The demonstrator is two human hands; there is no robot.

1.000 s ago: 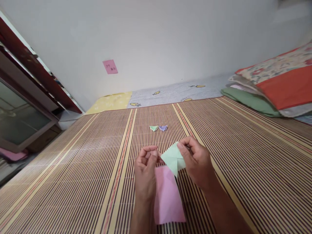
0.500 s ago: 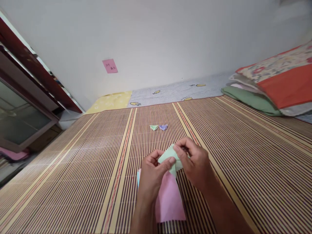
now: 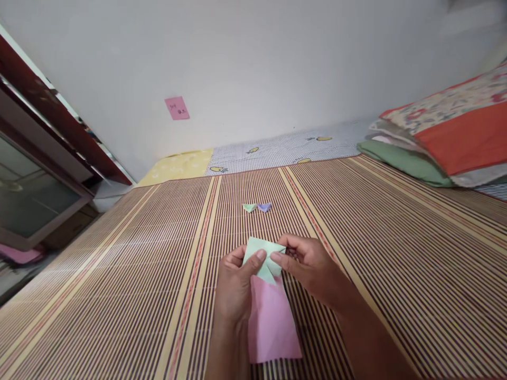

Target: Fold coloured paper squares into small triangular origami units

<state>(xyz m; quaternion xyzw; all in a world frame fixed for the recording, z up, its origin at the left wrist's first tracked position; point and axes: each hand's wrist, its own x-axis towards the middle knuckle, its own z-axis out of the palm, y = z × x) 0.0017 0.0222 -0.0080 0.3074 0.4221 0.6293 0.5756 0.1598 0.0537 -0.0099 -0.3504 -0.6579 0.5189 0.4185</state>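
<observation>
A light green sheet of folding paper (image 3: 264, 252), partly folded with loose flaps, is held up between both hands. My left hand (image 3: 236, 282) pinches its left side, thumb on top. My right hand (image 3: 307, 264) grips the right corner between thumb and fingers. Below the green paper lies a pink sheet of paper (image 3: 274, 322) on the striped mat, its upper end overlapped by the green one. Farther out, a small folded green paper piece (image 3: 249, 207) and a small folded purple paper piece (image 3: 264, 207) sit side by side.
The striped mat (image 3: 119, 285) covers the surface. At the right edge lies a stack of folded bedding (image 3: 455, 142). A pink note (image 3: 177, 108) is stuck to the white wall behind. To the left stands a glass-fronted cabinet (image 3: 35, 195).
Both hands have shifted slightly, the left one to the left. The green paper has been turned, so its upper left corner and a pointed lower flap now show.
</observation>
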